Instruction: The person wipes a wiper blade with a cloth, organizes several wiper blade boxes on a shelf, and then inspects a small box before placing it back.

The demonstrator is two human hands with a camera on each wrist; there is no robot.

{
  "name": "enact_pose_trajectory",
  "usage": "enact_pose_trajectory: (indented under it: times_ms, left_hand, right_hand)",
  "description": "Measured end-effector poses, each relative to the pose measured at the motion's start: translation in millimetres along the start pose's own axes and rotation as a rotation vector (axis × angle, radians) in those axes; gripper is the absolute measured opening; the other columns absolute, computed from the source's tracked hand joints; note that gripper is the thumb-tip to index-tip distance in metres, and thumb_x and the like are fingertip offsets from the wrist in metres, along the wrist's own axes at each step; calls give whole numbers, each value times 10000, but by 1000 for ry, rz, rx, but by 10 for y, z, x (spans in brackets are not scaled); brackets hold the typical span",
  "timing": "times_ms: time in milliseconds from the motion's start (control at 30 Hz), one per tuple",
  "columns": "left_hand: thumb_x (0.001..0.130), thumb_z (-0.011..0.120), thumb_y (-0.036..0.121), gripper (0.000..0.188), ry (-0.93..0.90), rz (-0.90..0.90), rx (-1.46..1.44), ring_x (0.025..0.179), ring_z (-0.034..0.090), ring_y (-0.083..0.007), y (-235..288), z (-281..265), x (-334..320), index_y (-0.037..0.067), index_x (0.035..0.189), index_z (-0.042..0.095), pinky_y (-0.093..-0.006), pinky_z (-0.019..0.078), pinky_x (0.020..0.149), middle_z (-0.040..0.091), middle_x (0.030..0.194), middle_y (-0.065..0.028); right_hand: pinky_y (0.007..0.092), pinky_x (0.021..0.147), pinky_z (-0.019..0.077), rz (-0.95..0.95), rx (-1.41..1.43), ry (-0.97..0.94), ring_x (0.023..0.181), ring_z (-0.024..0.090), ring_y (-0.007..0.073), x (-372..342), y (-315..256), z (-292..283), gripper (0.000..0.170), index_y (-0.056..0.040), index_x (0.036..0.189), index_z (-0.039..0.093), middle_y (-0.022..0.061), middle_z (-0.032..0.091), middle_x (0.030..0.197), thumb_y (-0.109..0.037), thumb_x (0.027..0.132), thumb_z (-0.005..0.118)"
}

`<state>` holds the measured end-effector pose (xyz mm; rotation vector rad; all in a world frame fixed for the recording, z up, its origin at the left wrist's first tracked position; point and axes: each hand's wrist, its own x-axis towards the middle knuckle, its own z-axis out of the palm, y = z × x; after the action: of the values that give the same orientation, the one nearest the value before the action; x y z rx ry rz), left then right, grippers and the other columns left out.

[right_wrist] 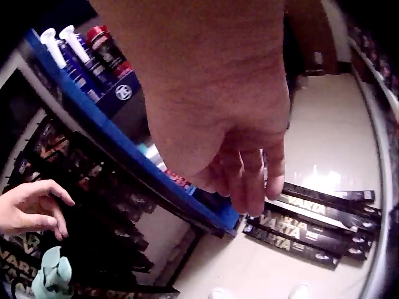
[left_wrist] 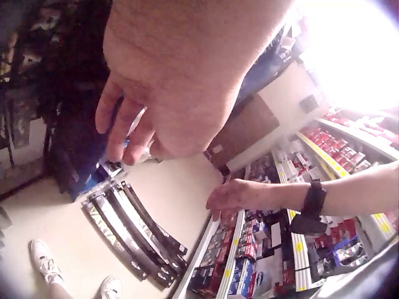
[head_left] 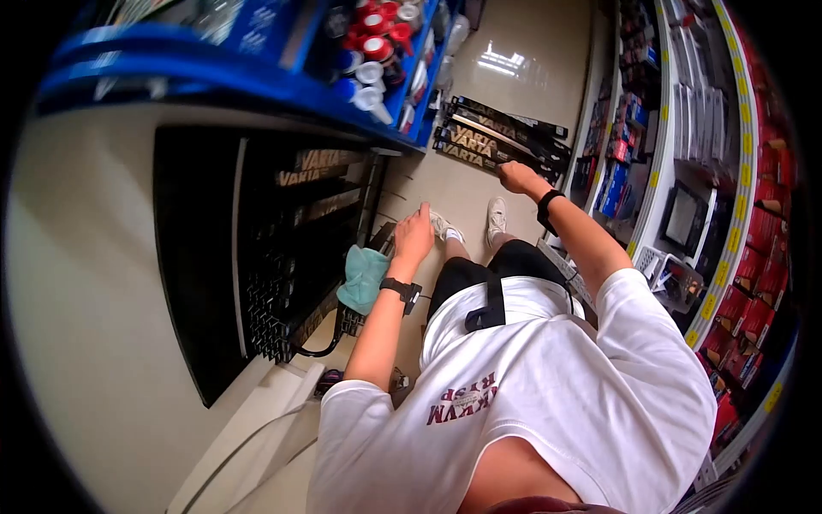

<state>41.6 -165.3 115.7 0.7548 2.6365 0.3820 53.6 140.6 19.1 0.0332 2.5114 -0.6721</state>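
My left hand hangs in front of the black rack with loosely bent fingers and nothing in it. A teal cloth is just beside that wrist, at the rack's near side. My right hand is held out over the floor, its fingers relaxed and pointing down, likewise holding nothing. Beyond it in the head view, several long, slim black packages marked VARTA lie side by side on the floor. The right wrist view also shows the left hand above the cloth, thumb and fingers apart.
On the left, the black rack holds more VARTA packages. A blue shelf with bottles and red and white caps stands ahead of it. Shelves of boxed goods line the right side. Both shoes stand on the pale floor.
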Motion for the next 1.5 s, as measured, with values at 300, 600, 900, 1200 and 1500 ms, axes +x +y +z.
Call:
enact_pose_trajectory:
  times_ms: [300, 600, 900, 1200, 1500]
  left_hand:
    - [860, 607, 228, 238, -113, 106, 165, 743, 653, -377, 674, 570, 628, 39, 1004, 606, -484, 518, 654, 665, 820, -156]
    - [854, 543, 164, 425, -348, -77, 129, 786, 658, -435, 972, 1079, 1318, 55, 1260, 483, -539, 515, 699, 678, 844, -245]
    - [871, 526, 171, 315, -533, -129, 162, 963, 647, -388, 448, 1682, 2021, 122, 1179, 568, -493, 510, 814, 685, 1011, -201]
    - [891, 480, 123, 275, -605, -139, -251, 949, 639, -357, 35, 2152, 2267, 94, 1141, 591, -437, 492, 834, 676, 992, -184]
    - [900, 492, 118, 216, -556, 18, -285, 951, 623, -380, -484, 3035, 2643, 65, 1075, 607, -437, 484, 846, 666, 947, -204]
  right_hand:
    - [464, 775, 528, 302, 227, 60, 878, 650, 404, -921, 1420, 550, 168, -35, 887, 684, 216, 682, 911, -126, 802, 572]
    - [428, 789, 509, 425, 475, 136, 880, 646, 390, -1219, 2081, 953, 221, 4, 948, 655, 220, 680, 901, -150, 809, 580]
    - [400, 701, 514, 600, 573, 136, 730, 666, 301, -1095, 2605, 1591, 196, 14, 945, 637, 188, 672, 774, -132, 832, 573]
    - [360, 647, 521, 697, 642, 189, 622, 656, 226, -971, 2768, 1667, 197, 15, 962, 632, 141, 668, 726, -132, 859, 551]
    - [425, 815, 508, 711, 579, 81, 908, 650, 360, -391, 3022, 2207, 244, -8, 997, 639, 212, 674, 930, -154, 806, 593]
